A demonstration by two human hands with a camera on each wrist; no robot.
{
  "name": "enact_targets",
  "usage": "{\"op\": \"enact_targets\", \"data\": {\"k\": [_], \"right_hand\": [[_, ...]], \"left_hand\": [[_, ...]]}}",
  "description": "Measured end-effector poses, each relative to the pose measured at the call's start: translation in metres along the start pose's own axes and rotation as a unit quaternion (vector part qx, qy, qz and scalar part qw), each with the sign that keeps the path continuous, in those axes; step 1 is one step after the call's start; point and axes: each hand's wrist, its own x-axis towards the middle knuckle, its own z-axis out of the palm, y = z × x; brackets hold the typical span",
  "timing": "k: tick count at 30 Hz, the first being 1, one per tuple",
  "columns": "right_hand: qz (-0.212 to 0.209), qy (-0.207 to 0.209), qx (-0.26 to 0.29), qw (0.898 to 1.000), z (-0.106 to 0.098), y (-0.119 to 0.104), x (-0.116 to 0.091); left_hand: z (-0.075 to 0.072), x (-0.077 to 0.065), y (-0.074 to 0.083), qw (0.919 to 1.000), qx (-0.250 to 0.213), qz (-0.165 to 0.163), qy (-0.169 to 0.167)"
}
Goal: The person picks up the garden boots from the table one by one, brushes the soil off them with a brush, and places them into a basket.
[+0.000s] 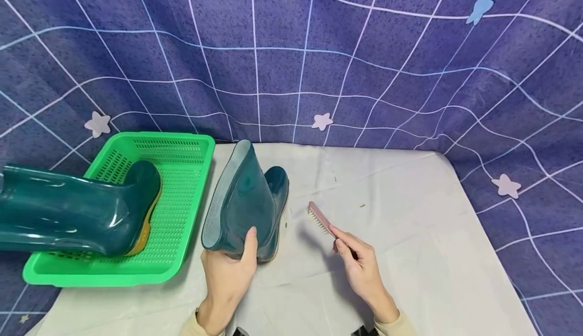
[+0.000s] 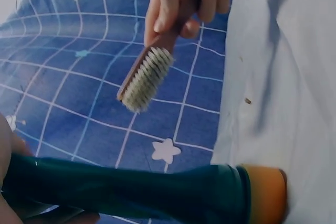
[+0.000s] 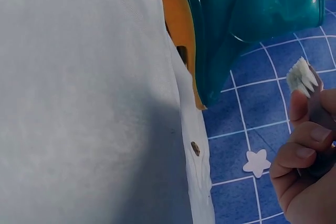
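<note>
A dark green rubber boot [image 1: 250, 204] with an orange sole [image 2: 266, 195] stands on the white-covered table. My left hand [image 1: 228, 275] grips its shaft at the near side of the opening, thumb on the outside. To the right, my right hand [image 1: 360, 265] holds a pink-brown brush [image 1: 321, 218] by its handle, above the table and apart from the boot. The pale bristles [image 2: 147, 80] show in the left wrist view. In the right wrist view the fingers curl round the brush handle [image 3: 319, 103].
A green plastic basket [image 1: 182, 245] stands at the left. A second green boot [image 1: 68, 214] lies on its side across it, shaft over the left rim. Small brown bits [image 3: 195, 148] lie on the white cloth [image 1: 410, 214]. A blue gridded curtain [image 1: 291, 63] hangs behind.
</note>
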Motion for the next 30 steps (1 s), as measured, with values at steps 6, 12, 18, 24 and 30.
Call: {"op": "enact_targets", "data": {"k": [6,12,18,24,30], "right_hand": [[0.010,-0.002,0.000,1.000,0.002,0.001,-0.001],[0.014,-0.001,-0.001,1.000,0.002,0.000,-0.002],[0.021,-0.001,-0.006,1.000,0.001,0.000,-0.002],[0.047,-0.001,-0.019,0.999,-0.002,-0.004,-0.002],[0.057,-0.001,-0.026,0.998,-0.003,-0.005,-0.002]], "left_hand": [[0.006,0.002,0.001,0.9980,-0.027,-0.007,0.057],[0.010,0.006,-0.001,0.9904,-0.080,-0.016,0.111],[0.010,0.010,-0.001,0.9863,-0.113,-0.015,0.119],[0.008,0.012,0.002,0.9844,-0.131,-0.025,0.116],[0.008,0.015,0.009,0.9816,-0.148,-0.027,0.118]]}}
